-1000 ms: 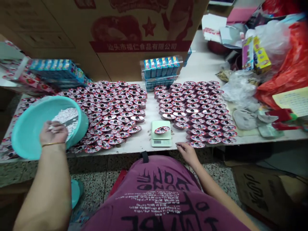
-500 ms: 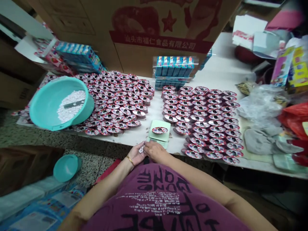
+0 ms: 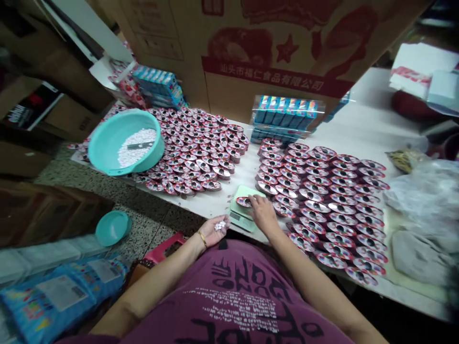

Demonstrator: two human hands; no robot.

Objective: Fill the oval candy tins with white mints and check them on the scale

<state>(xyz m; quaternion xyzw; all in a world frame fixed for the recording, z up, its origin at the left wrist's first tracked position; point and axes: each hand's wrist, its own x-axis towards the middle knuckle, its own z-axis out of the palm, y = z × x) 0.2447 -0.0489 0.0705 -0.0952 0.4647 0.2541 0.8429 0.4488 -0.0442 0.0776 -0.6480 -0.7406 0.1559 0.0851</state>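
Observation:
My left hand (image 3: pixel 214 231) is held palm up, cupped around a small heap of white pellets (image 3: pixel 220 225). It hovers at the table's front edge, left of a pale green digital scale (image 3: pixel 243 222). An oval, red-patterned container (image 3: pixel 243 201) with a printed top rests on the scale's plate. Over this container's right part is my right hand (image 3: pixel 263 212), its fingers drawn together at the top. The fingertips cover the middle of the container, and whatever lies between them is too small to make out.
Left, a turquoise basin (image 3: pixel 96 148) holds white pellets and a flat scoop (image 3: pixel 139 145). Similar oval containers (image 3: pixel 193 155) crowd the table beside it, and rows (image 3: pixel 315 205) stand right. Behind are a large carton (image 3: pixel 251 76) and wrapped blue boxes (image 3: pixel 285 114). Plastic bags (image 3: pixel 426 191) lie far right.
My right hand has left the pellets in my left palm and moved up and right onto the container on the scale. My left hand stays cupped. The view has shifted left and tilted.

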